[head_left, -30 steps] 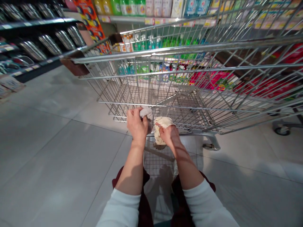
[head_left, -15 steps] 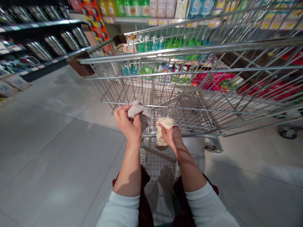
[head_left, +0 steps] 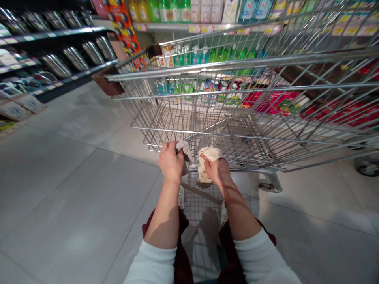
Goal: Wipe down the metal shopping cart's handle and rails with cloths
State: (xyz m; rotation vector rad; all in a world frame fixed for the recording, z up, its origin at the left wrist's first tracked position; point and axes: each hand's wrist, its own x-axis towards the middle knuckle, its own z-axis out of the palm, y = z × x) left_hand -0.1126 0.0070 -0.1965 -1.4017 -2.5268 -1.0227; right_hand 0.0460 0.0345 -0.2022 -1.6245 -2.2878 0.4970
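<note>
My left hand (head_left: 171,161) is closed round a crumpled grey cloth (head_left: 185,150), which pokes out on its right side. Just to the right, my right hand (head_left: 216,170) grips a cream-coloured cloth (head_left: 205,170) that hangs down to a darker, dirty-looking lower end. Both hands are close together at the near lower side of a metal shopping cart (head_left: 189,129). Whether either cloth touches the cart's wire cannot be told. The fingertips of my left hand are partly hidden behind the hand and cloth.
Shelves of bottles (head_left: 174,11) stand behind the cart. On the left, a dark rack (head_left: 62,34) holds shiny metal containers. A cart wheel (head_left: 268,187) rests on the tiled floor (head_left: 74,189) at the right. My shoes are below my hands.
My left hand has moved slightly down and right with the grey cloth, turning so less of the cloth shows. My right hand stays nearly in place. The view has shifted a little.
</note>
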